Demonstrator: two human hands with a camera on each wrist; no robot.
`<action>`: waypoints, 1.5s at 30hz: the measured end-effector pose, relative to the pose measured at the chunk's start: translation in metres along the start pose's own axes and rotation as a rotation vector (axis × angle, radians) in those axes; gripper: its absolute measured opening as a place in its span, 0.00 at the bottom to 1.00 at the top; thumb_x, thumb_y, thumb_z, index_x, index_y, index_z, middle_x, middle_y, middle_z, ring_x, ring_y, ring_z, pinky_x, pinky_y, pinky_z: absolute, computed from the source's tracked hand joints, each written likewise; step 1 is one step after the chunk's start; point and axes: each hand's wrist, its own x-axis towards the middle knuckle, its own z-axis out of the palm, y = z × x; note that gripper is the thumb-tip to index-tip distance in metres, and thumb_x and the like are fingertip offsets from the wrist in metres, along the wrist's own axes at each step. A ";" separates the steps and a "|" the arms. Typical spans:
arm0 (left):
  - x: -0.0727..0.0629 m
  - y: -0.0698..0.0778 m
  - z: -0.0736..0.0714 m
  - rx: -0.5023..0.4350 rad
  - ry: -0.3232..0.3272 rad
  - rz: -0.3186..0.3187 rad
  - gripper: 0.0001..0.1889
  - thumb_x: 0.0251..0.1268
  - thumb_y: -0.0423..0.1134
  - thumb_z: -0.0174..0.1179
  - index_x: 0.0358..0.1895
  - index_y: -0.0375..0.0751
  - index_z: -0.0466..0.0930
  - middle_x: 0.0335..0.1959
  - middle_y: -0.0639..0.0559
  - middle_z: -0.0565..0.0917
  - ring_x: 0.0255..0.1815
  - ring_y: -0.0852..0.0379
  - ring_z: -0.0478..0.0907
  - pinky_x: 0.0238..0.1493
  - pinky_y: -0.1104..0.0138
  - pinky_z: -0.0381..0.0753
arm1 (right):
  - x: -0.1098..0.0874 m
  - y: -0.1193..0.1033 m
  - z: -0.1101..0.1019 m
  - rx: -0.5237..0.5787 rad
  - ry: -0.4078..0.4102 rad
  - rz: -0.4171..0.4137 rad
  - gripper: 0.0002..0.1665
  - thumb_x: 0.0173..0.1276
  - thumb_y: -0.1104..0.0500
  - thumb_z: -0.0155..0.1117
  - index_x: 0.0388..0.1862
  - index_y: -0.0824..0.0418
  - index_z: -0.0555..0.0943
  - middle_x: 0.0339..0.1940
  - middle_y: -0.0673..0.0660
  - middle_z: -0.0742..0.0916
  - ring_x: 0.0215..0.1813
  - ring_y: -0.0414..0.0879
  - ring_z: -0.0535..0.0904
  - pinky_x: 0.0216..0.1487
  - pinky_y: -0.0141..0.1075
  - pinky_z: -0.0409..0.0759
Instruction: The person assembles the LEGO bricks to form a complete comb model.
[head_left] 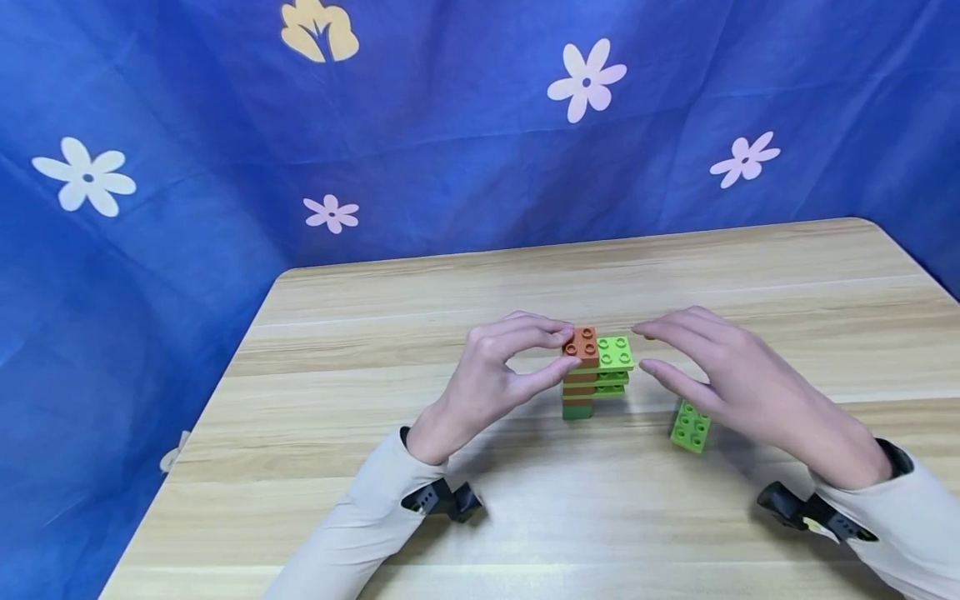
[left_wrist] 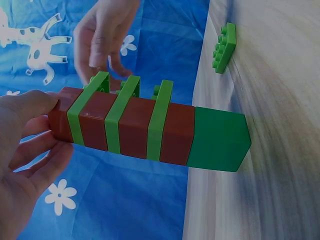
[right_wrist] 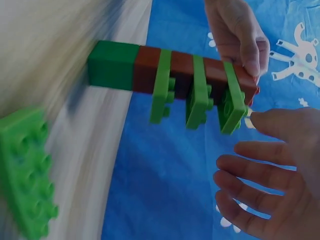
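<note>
A toy-brick tower stands upright on the table, with a dark green brick at its base. Above that, brown bricks alternate with 3 light green plates that jut out towards the right. My left hand pinches the top brown brick between thumb and fingertips. On the other side, my right hand hovers with thumb and fingers spread, beside the top green plate and apart from it. In the right wrist view the fingers hold nothing.
A loose light green plate with studs up lies on the wooden table, below my right hand. Behind the table's far edge hangs a blue cloth with flower prints. Both wrists wear small black cameras.
</note>
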 end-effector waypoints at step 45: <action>0.000 0.007 -0.001 0.033 -0.028 -0.006 0.08 0.54 0.29 0.69 0.38 0.32 0.85 0.42 0.42 0.87 0.45 0.54 0.83 0.53 0.71 0.80 | -0.034 0.036 0.006 -0.074 -0.312 0.016 0.24 0.48 0.63 0.76 0.46 0.66 0.82 0.40 0.56 0.85 0.40 0.50 0.82 0.40 0.45 0.85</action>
